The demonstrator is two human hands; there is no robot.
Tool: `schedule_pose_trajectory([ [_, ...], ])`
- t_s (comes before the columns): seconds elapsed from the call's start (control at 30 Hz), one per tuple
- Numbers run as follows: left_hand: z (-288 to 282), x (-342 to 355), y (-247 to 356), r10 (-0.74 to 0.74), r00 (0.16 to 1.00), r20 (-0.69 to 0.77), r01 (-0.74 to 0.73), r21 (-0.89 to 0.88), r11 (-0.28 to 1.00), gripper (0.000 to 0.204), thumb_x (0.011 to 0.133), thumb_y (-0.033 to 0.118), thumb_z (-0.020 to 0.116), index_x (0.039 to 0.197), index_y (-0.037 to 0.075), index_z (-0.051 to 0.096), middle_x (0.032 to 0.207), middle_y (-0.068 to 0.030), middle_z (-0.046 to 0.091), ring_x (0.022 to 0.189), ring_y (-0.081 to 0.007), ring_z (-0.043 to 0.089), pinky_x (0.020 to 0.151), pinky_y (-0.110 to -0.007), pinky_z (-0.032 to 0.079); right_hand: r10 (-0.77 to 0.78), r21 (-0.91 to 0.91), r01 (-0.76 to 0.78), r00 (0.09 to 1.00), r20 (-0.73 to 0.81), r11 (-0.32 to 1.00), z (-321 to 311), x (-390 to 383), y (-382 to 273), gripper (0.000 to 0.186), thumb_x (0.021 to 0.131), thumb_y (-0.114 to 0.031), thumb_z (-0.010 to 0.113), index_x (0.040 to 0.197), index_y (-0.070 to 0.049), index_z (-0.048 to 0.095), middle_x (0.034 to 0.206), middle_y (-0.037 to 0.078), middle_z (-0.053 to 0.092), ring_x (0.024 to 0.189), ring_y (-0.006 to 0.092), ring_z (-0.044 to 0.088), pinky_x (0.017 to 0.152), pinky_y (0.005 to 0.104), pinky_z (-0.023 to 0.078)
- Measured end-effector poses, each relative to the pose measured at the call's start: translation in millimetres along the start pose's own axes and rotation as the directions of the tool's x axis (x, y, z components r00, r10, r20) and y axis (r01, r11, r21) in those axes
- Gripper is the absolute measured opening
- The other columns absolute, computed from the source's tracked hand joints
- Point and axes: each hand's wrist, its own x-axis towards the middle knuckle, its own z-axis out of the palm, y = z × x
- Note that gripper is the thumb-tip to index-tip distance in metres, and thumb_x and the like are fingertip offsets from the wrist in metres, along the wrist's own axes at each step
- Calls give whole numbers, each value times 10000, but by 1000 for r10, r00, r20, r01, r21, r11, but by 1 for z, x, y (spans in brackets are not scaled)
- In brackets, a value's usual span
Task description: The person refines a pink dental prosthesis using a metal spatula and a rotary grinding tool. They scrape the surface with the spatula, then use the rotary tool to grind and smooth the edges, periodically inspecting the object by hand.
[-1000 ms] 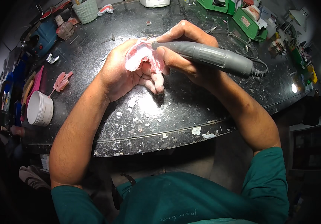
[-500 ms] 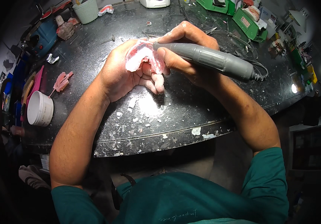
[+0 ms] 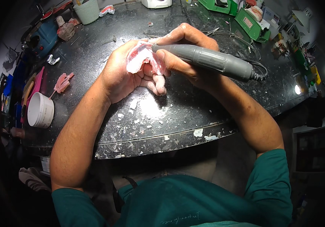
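Observation:
A pink, horseshoe-shaped denture base (image 3: 135, 60), dusted with white, rests in my left hand (image 3: 119, 72), whose fingers curl round and under it. My right hand (image 3: 192, 53) grips a grey rotary handpiece (image 3: 208, 58) like a pen, its cord trailing from the back end. The handpiece's nose meets the upper right of the denture base; its bit is too small to make out, and the fingers of both hands lie close together there. White chips (image 3: 134, 104) and dust lie on the dark worktop below my left hand.
The black worktop (image 3: 185, 117) curves along its front edge. At left stand a white tub (image 3: 41, 109) and a pink piece on a stick (image 3: 62, 83). Crumpled foil (image 3: 52, 59), a small mandrel-like tool (image 3: 110, 39) and a woven cup (image 3: 87, 11) lie farther back. Green bins (image 3: 251, 24) stand far right.
My right hand and the handpiece have shifted slightly to the left over the denture base. My left hand has barely moved.

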Motion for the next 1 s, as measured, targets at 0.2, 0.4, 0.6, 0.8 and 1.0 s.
schedule_pose_trajectory([
  [0.2, 10, 1, 0, 26, 995, -96, -23, 33, 999, 595, 1003, 423, 241, 1138, -44, 584, 799, -179, 672, 683, -282, 695, 630, -363, 593, -94, 16, 94, 995, 14, 995, -3, 1, -1, 241, 800, -203, 795, 956, -58, 683, 937, 84, 730, 797, 153, 714, 704, 279, 566],
  [0.4, 14, 2, 1, 52, 982, -184, -38, 80, 996, 620, 993, 446, 243, 1231, -25, 568, 784, -172, 675, 691, -261, 688, 641, -370, 593, -166, 21, 165, 986, 8, 986, 3, 1, 3, 253, 787, -187, 800, 967, -57, 678, 929, 75, 709, 838, 166, 708, 745, 287, 569],
  [0.6, 23, 0, 4, 82, 975, -209, -60, 108, 992, 619, 997, 458, 236, 1232, -10, 566, 798, -154, 682, 699, -251, 687, 664, -372, 595, -145, 15, 145, 989, 12, 989, 4, 0, -2, 264, 788, -200, 807, 974, -66, 677, 888, 61, 693, 828, 167, 707, 737, 288, 568],
  [0.8, 21, 1, 3, 84, 978, -193, -67, 90, 994, 608, 1001, 440, 232, 1307, 18, 544, 799, -138, 679, 701, -239, 684, 666, -373, 594, -88, 18, 88, 996, 11, 996, 4, -1, -4, 272, 796, -219, 809, 978, -72, 672, 883, 61, 694, 813, 162, 707, 713, 286, 560],
  [1.0, 19, 0, 3, 68, 980, -189, -53, 84, 995, 602, 1004, 419, 230, 1343, 21, 529, 806, -137, 676, 694, -242, 679, 664, -370, 591, -97, -31, 98, 995, 26, 995, 1, 0, -5, 282, 797, -244, 812, 979, -79, 672, 862, 60, 691, 802, 162, 707, 705, 286, 558],
])
